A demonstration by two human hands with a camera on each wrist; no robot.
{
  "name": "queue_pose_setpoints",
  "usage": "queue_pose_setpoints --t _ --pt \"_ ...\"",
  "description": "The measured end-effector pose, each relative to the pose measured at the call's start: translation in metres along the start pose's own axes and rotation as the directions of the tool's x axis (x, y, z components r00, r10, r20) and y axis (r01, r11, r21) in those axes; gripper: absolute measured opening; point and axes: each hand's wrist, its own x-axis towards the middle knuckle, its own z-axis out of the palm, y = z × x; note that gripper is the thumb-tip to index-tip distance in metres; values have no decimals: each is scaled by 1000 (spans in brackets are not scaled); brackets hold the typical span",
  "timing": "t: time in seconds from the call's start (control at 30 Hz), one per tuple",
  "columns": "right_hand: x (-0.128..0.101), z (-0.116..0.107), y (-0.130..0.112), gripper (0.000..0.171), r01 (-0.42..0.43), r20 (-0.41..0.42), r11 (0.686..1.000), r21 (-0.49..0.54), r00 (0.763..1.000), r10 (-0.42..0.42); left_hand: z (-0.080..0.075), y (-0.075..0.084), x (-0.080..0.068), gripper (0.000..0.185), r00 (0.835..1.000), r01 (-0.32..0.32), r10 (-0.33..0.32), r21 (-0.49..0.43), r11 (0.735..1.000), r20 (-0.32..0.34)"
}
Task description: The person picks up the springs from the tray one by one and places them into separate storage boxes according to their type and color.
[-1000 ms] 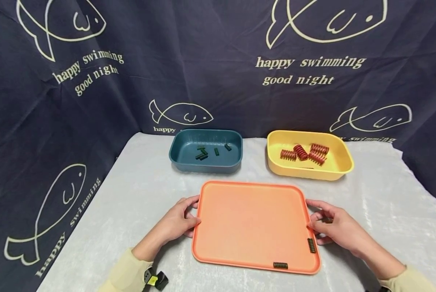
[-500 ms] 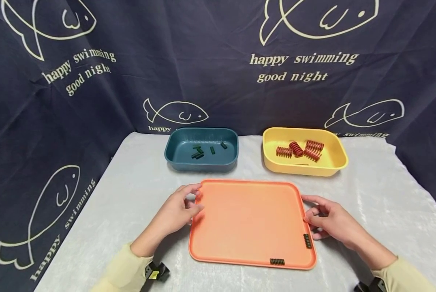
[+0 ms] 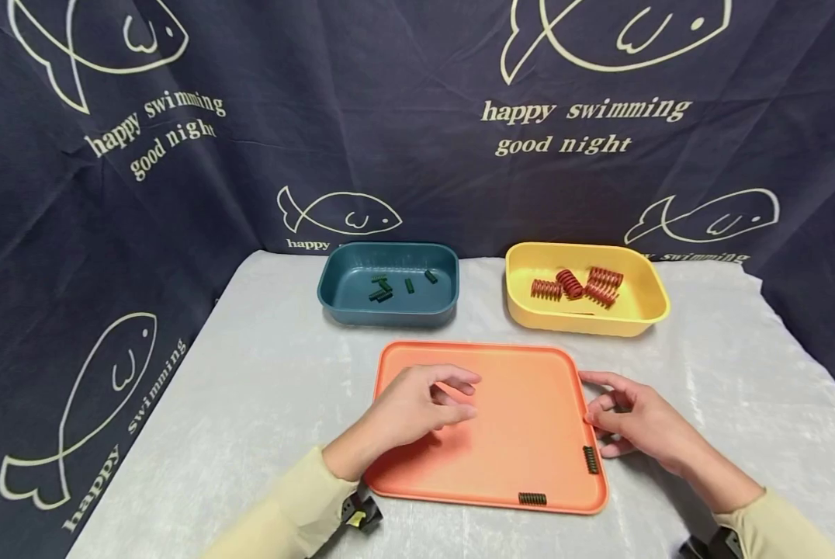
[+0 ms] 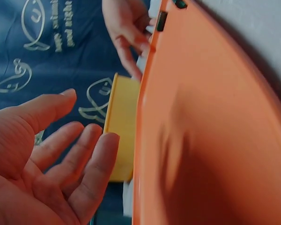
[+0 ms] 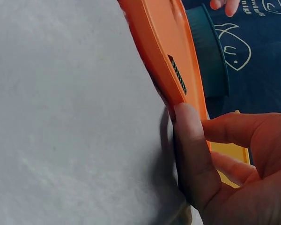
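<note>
An orange tray [image 3: 522, 442] lies in front of the person. Over its left half hovers the left hand [image 3: 417, 404], empty, thumb and fingers apart; the left wrist view shows its relaxed fingers [image 4: 100, 154] touching nothing. The right hand [image 3: 637, 423] holds the tray's right edge, its thumb at the rim and other fingers along the side. Two small dark springs rest inside the rim: one spring [image 3: 532, 498] by the near edge, another spring [image 3: 590, 460] by the right edge, just nearer than the right hand.
Behind the tray stand a blue bin [image 3: 389, 317] with several small dark green springs [image 3: 382, 287] and a yellow bin [image 3: 578, 320] with several larger red springs [image 3: 569, 284]. A dark fish-print cloth [image 3: 417, 140] hangs behind the grey-white table cover [image 3: 271, 373].
The left hand has let go of the tray's left edge and moved right, over the tray. The right hand has stayed at the right edge. Both springs remain in place on the tray.
</note>
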Motion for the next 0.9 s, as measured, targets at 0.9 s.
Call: queue_pose_setpoints --t 0.9 --pt "2 -2 0 69 -16 8 1000 -25 1000 16 85 16 60 30 942 -173 43 372 912 333"
